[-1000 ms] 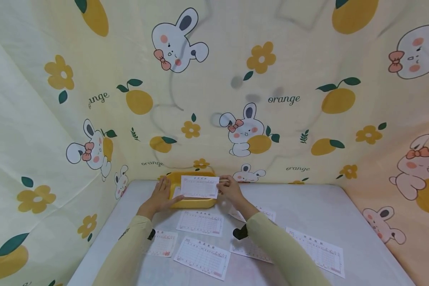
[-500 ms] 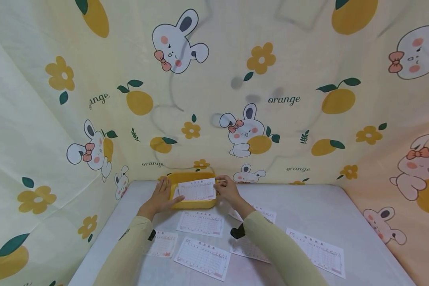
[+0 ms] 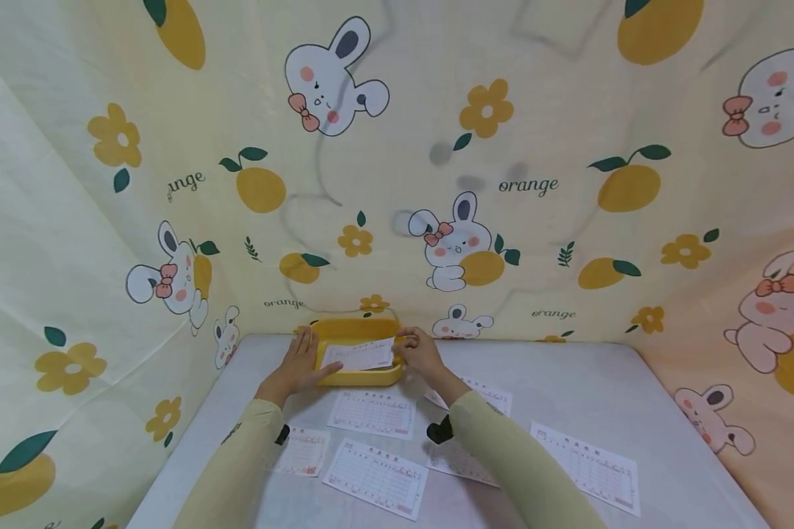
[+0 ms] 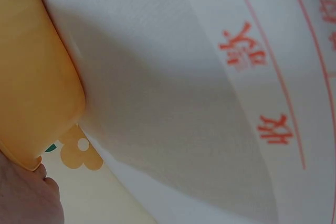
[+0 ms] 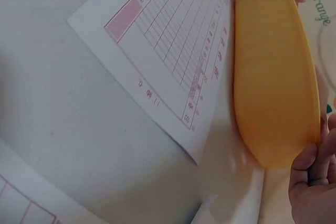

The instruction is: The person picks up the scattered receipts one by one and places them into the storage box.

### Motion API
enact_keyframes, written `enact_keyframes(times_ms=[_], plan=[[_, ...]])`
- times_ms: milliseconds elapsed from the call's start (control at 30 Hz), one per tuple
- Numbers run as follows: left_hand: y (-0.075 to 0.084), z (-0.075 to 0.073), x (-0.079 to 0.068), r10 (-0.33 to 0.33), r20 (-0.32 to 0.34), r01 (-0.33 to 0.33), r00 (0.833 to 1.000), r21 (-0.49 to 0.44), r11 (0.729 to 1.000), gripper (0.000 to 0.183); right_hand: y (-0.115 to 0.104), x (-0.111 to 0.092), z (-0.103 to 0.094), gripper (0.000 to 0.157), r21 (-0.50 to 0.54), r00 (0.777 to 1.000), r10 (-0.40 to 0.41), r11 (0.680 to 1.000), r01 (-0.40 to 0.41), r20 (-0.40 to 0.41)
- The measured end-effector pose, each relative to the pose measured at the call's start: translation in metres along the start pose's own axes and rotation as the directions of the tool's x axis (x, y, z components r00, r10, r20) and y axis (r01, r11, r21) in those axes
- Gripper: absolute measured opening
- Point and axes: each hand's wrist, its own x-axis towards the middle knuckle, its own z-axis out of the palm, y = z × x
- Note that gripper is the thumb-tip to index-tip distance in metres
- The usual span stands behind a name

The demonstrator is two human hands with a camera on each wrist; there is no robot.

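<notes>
Near sheets [image 3: 374, 478] unmoved; one slip [image 3: 360, 355] now lowered into yellow tray [image 3: 360, 378], placing apparently almost done.
Left hand [image 3: 298, 365]: fingers straight at tray's left end. Right hand [image 3: 421, 353]: fingertips by slip's right edge; cannot tell whether pinching.

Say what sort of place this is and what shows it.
Probably a makeshift screened-off workspace: patterned fabric hangs behind and on both sides of a pale table, where printed forms lie near a yellow tray.
</notes>
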Motion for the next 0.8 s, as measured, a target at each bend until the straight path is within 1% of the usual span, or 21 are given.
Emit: enact_keyframes(times_ms=[67,133,233,300,333,500,633,733,800], plan=[[0.001,0.0,0.0,-0.003,0.006,0.003,1.0,0.008,1.0,0.13,0.0,-0.001,-0.001,0.032,-0.029,1.0,-0.013,0.999,0.013,0.008],[0.003,-0.001,-0.002,0.01,-0.003,-0.01,1.0,-0.019,1.0,0.132,0.001,-0.002,-0.002,0.031,-0.087,0.999,-0.052,0.995,0.053,0.017],[0.003,-0.001,-0.002,0.017,-0.01,-0.017,1.0,-0.02,1.0,0.132,0.002,-0.002,-0.002,0.03,-0.184,0.993,-0.119,0.975,0.121,0.018],[0.002,-0.001,-0.002,0.023,-0.014,-0.023,1.0,-0.02,1.0,0.132,0.003,-0.002,-0.001,0.029,-0.225,0.989,-0.148,0.963,0.148,0.015],[0.002,0.0,-0.001,0.019,-0.009,-0.019,1.0,0.0,1.0,0.13,0.003,-0.002,-0.001,0.028,-0.224,0.989,-0.149,0.963,0.147,0.009],[0.001,0.0,0.0,0.034,-0.015,-0.034,0.999,-0.025,0.999,0.129,0.004,-0.005,-0.003,0.027,-0.179,0.989,-0.147,0.974,0.143,-0.011],[0.001,0.0,-0.001,0.029,-0.014,-0.03,0.999,-0.014,0.999,0.128,0.007,-0.008,-0.007,0.027,-0.153,0.981,-0.195,0.97,0.192,-0.006],[0.004,-0.001,-0.003,0.02,-0.011,-0.02,1.0,-0.007,1.0,0.128,0.009,-0.011,-0.012,0.026,-0.153,0.972,-0.234,0.961,0.23,-0.005],[0.007,-0.003,-0.006,0.018,-0.012,-0.018,1.0,-0.02,1.0,0.127,0.011,-0.013,-0.015,0.025,-0.154,0.966,-0.259,0.955,0.255,-0.007]])
